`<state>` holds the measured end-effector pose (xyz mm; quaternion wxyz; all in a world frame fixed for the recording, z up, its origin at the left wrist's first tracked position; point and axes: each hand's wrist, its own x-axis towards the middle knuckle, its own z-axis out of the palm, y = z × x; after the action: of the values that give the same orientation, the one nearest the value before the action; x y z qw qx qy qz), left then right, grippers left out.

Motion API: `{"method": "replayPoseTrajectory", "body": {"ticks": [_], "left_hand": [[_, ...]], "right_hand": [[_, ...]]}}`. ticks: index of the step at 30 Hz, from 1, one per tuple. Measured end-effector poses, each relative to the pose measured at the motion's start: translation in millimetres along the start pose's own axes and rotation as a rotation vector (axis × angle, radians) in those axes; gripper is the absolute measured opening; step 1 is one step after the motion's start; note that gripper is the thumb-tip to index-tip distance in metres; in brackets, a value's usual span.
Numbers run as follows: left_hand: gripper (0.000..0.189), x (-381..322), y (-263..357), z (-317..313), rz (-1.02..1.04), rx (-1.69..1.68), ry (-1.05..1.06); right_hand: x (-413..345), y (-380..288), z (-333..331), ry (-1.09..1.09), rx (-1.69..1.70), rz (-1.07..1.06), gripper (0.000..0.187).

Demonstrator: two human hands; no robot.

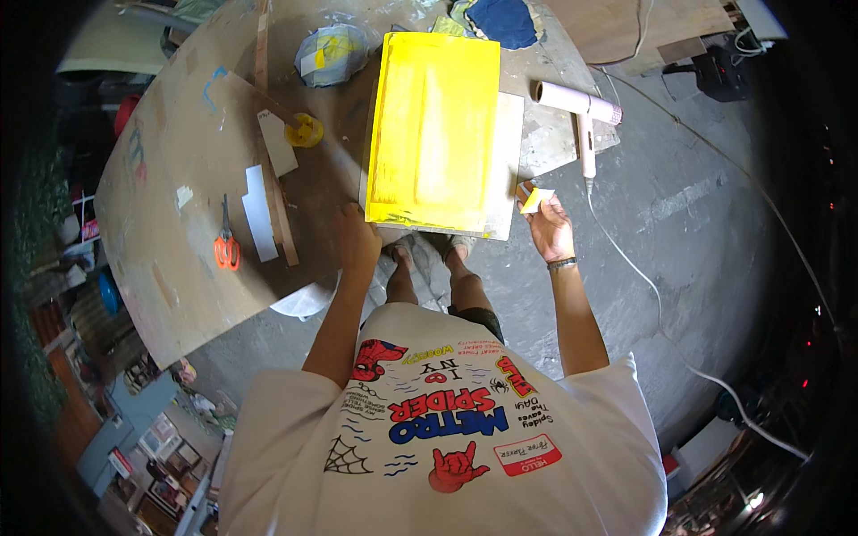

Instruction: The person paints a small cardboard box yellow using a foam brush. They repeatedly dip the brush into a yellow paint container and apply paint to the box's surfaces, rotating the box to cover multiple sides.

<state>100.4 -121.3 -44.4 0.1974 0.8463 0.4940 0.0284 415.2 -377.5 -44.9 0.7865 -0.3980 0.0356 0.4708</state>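
Observation:
A rectangular panel coated in bright yellow paint [436, 127] lies on a pale board [507, 167] at the table's near edge. My left hand [355, 234] is at the lower left corner of that board, its fingers curled and partly in shadow; its grip is unclear. In my right hand [548, 224], to the right of the board, is a small white card with yellow paint on it [536, 200], pinched between thumb and fingers. Left of the panel stands a small cup of yellow paint [305, 130] with a flat stick resting at it.
On the wooden table [181, 295] lie orange-handled scissors [227, 244], a white cut strip [260, 214], a wooden strip [281, 221] and a paint-marked round item [333, 55]. A pink hair dryer [583, 107] rests at the right edge, its cord running down to the floor.

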Motion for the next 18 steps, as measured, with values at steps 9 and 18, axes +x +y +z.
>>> {"method": "replayPoseTrajectory", "body": {"ticks": [9,18], "left_hand": [[0.037,-30.1,37.8,2.8,0.026,0.253,0.037],[0.030,-5.0,57.9,-59.5,-0.145,-0.089,-0.312]], "right_hand": [[-6.1,-37.9,-24.6,0.075,-0.177,-0.079,0.030],[-114.9,-61.3,80.2,0.167,-0.073,-0.279,0.028]]}}
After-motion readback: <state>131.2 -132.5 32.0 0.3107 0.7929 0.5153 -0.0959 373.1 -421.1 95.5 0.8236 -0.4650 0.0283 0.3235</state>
